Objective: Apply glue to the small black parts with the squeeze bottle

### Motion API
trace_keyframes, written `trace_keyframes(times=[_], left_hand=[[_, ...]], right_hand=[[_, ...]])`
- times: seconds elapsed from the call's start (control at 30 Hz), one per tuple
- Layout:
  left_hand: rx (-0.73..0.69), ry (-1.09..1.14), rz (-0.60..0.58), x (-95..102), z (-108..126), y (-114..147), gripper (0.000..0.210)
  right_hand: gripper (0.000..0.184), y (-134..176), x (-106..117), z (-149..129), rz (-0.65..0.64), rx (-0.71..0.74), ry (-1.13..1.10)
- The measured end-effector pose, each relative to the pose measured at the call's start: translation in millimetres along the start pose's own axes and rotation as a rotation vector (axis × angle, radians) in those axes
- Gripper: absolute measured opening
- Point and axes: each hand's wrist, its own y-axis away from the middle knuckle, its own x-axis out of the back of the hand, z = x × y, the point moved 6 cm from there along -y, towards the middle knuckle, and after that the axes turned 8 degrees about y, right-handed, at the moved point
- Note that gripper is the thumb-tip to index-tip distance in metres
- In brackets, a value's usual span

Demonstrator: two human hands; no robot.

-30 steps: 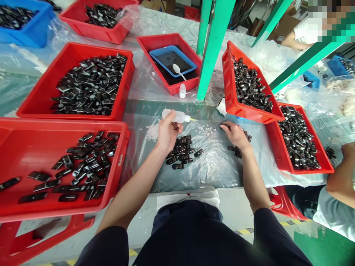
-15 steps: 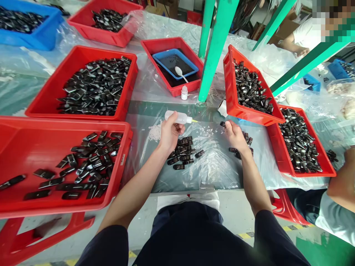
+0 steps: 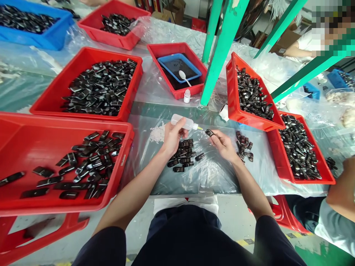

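My left hand is closed around a translucent white squeeze bottle, tilted with its yellowish needle tip toward the right. Between the fingertips of my right hand is a small shiny black part, close to that tip; whether they touch I cannot tell. A cluster of similar black parts lies on the plastic-covered table below my left hand. To the right of my right hand lies a second, looser group of black parts. Tiny white pieces are heaped left of my left hand, and some are scattered under the bottle tip.
Red bins of black parts stand at left, with more red bins at right. Behind are a small capped bottle and a blue tray with a white spoon. A green post rises mid-table. Other people sit at right.
My right hand has moved left from the right-hand group, bringing the black part near the bottle's tip. My left hand keeps hold of the bottle, slightly shifted to the right.
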Motion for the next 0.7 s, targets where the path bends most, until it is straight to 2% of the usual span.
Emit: trace_keyframes(times=[0.23, 0.5, 0.7], left_hand=[[-0.013, -0.022, 0.002, -2.5, 2.1, 1.6, 0.046], [-0.028, -0.041, 0.008, 0.9, -0.1, -0.4, 0.044], [-0.027, -0.064, 0.009, -0.5, -0.1, 0.2, 0.046]], right_hand=[[0.058, 0.0, -1.3, 0.6, -0.020, -0.058, -0.033], [0.053, 0.6, -1.6, 0.1, -0.024, -0.041, -0.072], [0.058, 1.1, -1.1, -0.8, -0.032, -0.023, -0.023]])
